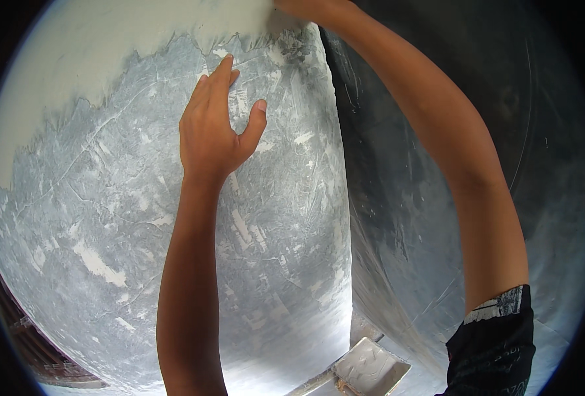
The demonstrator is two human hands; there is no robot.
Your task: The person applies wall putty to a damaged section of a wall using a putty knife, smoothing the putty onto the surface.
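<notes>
Filling most of the view: grey scraped wall (141, 218), paler smooth coat above. Left hand (215, 125) flat against the wall, fingers spread, holding nothing. Right hand (302, 8) at the wall's top edge, mostly out of view; grip cannot be told. Plaster-smeared tray (370, 366) below the wall.

Grey scraped plaster wall (108, 218) meets a darker shadowed wall (424, 218) at a corner.

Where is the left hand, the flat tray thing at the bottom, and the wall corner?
left hand (213, 132), head view, back of the hand.
plaster tray (371, 366), head view, its flat white face.
wall corner (344, 198), head view, the vertical edge.
</notes>
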